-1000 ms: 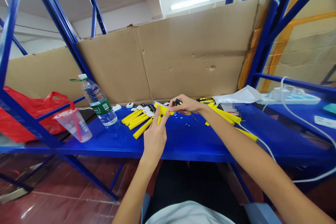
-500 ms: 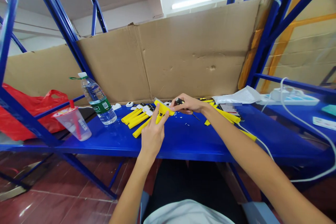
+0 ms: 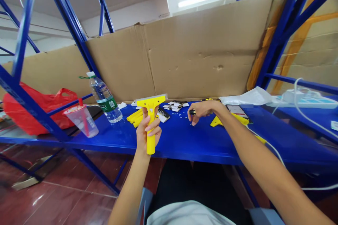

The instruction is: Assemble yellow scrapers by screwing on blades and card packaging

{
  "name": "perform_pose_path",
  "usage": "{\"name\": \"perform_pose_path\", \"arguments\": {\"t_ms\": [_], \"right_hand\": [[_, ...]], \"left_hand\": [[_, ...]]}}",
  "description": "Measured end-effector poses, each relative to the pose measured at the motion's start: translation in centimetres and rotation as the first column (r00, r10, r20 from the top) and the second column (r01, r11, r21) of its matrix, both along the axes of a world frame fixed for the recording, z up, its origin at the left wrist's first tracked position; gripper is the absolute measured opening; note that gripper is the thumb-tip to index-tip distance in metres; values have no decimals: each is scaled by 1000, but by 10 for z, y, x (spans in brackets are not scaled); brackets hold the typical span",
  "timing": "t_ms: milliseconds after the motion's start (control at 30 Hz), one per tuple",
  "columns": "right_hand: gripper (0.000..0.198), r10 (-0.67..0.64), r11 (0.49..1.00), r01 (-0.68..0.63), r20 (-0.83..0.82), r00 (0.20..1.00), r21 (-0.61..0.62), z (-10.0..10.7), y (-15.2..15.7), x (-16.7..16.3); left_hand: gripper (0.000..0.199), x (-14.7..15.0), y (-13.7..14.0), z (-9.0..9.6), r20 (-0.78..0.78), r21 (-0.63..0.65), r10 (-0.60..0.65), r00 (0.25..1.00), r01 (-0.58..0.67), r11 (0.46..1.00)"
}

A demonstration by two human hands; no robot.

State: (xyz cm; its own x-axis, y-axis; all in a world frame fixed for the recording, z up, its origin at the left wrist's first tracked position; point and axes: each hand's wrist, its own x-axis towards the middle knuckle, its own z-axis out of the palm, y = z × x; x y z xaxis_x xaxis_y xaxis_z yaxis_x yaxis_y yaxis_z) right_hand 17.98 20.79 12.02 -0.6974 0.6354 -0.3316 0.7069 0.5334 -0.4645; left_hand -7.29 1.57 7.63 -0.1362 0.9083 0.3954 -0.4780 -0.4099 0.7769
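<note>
My left hand [image 3: 148, 130] is wrapped around the handle of a yellow scraper [image 3: 151, 144], held upright above the table's front half. Its wide head carries a clear strip along the top and shows two dark screw holes. My right hand [image 3: 202, 110] points down at the table, fingers bent, with a black-handled screwdriver [image 3: 192, 112] tucked in it; most of the tool is hidden. Its fingertips touch the tabletop near tiny white pieces [image 3: 181, 114], too small to name. Behind the left hand lie several yellow handles [image 3: 134, 116] and black-and-white cards [image 3: 163, 115].
A water bottle [image 3: 107, 102] and a plastic cup with a red straw [image 3: 83, 119] stand left on the blue table [image 3: 179, 140]. Yellow scrapers [image 3: 239, 117], a phone [image 3: 236, 110] and a white cable [image 3: 276, 151] lie right. Cardboard [image 3: 190, 56] walls the back.
My left hand has turned the scraper upright and brought it closer, left of where it was. My right hand has come away from the scraper and lowered to the tabletop, still holding the screwdriver.
</note>
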Motion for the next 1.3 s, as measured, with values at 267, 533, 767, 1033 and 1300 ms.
{"name": "perform_pose_path", "arguments": {"t_ms": [267,533,767,1033,1300], "right_hand": [[46,19,999,-21,73,997,35,-9,0,-13],[23,-8,998,3,84,996,63,-16,3,-16],[24,-46,984,66,-121,992,164,-11,5,-15],[32,211,879,173,-688,694,444,-1,-13,-34],[21,271,885,76,-639,720,460,-6,-24,-48]], "left_hand": [[42,-1,1,-9,-30,3,-17,999,17,1000],[50,1,7,-13,-2,-28,-61,998,60,998],[39,4,15,-13,85,-50,-97,992,101,994],[50,16,24,-10,555,-176,-167,815,311,934],[57,22,30,-14,488,-323,-96,868,281,904]]}}
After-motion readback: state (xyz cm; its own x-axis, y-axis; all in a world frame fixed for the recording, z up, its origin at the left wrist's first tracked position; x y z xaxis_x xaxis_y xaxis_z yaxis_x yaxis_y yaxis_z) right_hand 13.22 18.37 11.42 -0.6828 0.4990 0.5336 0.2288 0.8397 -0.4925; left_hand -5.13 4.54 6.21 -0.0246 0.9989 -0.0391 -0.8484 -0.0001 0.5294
